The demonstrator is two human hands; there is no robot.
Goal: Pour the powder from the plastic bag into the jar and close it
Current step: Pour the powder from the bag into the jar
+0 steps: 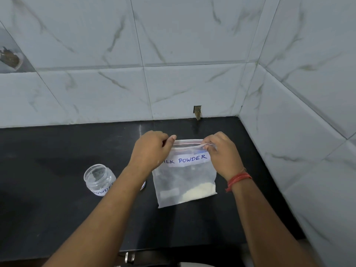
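Observation:
A clear zip plastic bag (185,178) with a white label reading "MILK POWDER" hangs upright above the black counter. Pale powder (200,191) lies in its bottom right corner. My left hand (150,151) pinches the bag's top left corner at the zip strip. My right hand (221,153) pinches the top right corner; the zip looks slightly parted between them. A clear jar (99,179) with a white label stands open on the counter to the left, lidless. A small part of a round lid (143,185) peeks out from behind my left forearm.
The black counter (57,209) meets grey marble-tiled walls (192,89) behind and on the right (289,151). A small metal bracket (197,111) sits at the wall base behind the bag. The counter's front edge runs along the bottom.

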